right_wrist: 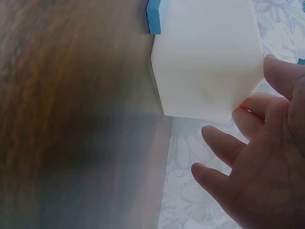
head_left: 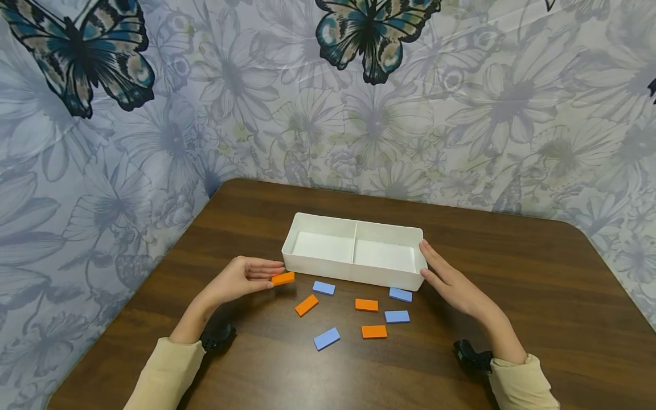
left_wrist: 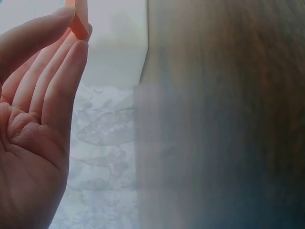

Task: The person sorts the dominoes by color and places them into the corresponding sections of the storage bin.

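Observation:
Between thumb and fingertips my left hand (head_left: pixel 245 279) pinches an orange block (head_left: pixel 283 278), a flat rectangular piece, close to the front left corner of a white box (head_left: pixel 328 266). In the left wrist view the thumb presses one face of that orange block (left_wrist: pixel 80 24) and the fingers back the other. One divider splits the box into two compartments, and both floors show bare. My right hand (head_left: pixel 453 285) rests with fingertips at the box's right end, its fingers extended. From the right wrist view, thumb and fingers lie along the box end (right_wrist: pixel 205 86).
In front of the box lie loose orange blocks (head_left: pixel 306 305) and several blue blocks (head_left: pixel 326 339). One blue block (head_left: pixel 401 294) sits right by the box's front wall. The brown wooden table (head_left: pixel 461 228) ends at a flowered cloth backdrop (head_left: pixel 379 125) with butterflies.

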The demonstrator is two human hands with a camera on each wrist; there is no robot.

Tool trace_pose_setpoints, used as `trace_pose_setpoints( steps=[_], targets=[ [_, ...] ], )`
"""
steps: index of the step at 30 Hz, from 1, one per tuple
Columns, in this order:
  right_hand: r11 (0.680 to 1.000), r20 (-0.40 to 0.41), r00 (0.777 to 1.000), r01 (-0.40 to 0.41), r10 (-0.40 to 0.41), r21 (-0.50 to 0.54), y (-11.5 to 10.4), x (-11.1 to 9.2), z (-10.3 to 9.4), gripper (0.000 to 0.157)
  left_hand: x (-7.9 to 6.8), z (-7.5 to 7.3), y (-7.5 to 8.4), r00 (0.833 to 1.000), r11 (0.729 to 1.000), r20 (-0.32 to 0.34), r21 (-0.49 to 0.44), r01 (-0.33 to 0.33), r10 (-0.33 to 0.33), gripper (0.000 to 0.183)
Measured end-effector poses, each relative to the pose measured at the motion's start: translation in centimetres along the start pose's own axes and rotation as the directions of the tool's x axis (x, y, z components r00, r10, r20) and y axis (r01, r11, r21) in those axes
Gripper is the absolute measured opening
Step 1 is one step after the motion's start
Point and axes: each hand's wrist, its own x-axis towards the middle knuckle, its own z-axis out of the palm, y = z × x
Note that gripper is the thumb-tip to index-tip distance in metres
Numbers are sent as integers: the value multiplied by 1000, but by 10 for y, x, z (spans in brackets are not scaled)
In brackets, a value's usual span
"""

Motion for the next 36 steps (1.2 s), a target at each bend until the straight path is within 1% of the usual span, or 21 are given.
trace_pose_setpoints(
  steps=[6, 17, 24, 30, 36],
  targets=[
    [1000, -7, 1000, 3, -3, 8, 0, -1, 0, 61, 0, 0, 3, 1000, 1000, -8, -1, -6, 6, 44],
    [1000, -7, 1000, 12, -12, 19, 0, -1, 2, 60, 0, 0, 16, 1000, 1000, -26, -19, -8, 7, 44],
    [1000, -6, 1000, 14, -14, 12, 0, -1, 3, 60, 2, 1, 18, 1000, 1000, -15, -6, -10, 10, 42],
    [1000, -14, 1000, 21, -21, 14, 1, -2, 3, 60, 8, 2, 22, 1000, 1000, -8, 11, -25, 25, 41],
    [1000, -18, 999, 29, -29, 9, 2, -2, 3, 60, 18, 5, 29, 1000, 999, 4, 28, -16, 16, 41]
  ],
)
